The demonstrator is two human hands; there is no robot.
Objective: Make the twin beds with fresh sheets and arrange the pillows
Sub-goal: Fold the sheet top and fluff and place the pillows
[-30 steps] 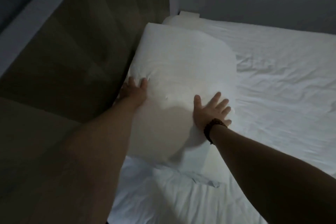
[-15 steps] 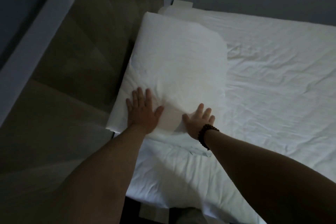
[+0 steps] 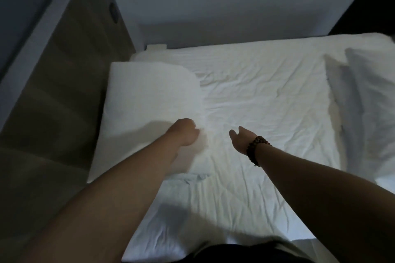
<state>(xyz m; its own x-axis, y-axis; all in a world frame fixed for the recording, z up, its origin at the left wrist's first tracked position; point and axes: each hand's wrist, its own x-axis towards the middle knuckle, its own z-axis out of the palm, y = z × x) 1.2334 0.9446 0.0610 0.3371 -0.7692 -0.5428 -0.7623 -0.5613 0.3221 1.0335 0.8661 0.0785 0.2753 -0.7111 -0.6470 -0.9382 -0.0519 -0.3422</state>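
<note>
White pillow (image 3: 149,100) lies flat on wrinkled sheet (image 3: 256,102).

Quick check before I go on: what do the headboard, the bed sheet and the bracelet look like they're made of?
Headboard: looks like wood or wood-look laminate, matte brown with faint grain; dim light leaves it open.
Bed sheet: thin woven white fabric, likely cotton or a blend, judging by the fine creases.
Bracelet on the right wrist: dark round beads, possibly wood; too small to say.

Matt white cloth sheet (image 3: 256,102), creased; smooth cloth pillow (image 3: 149,96); matt wood-grain headboard (image 3: 70,83).
</note>
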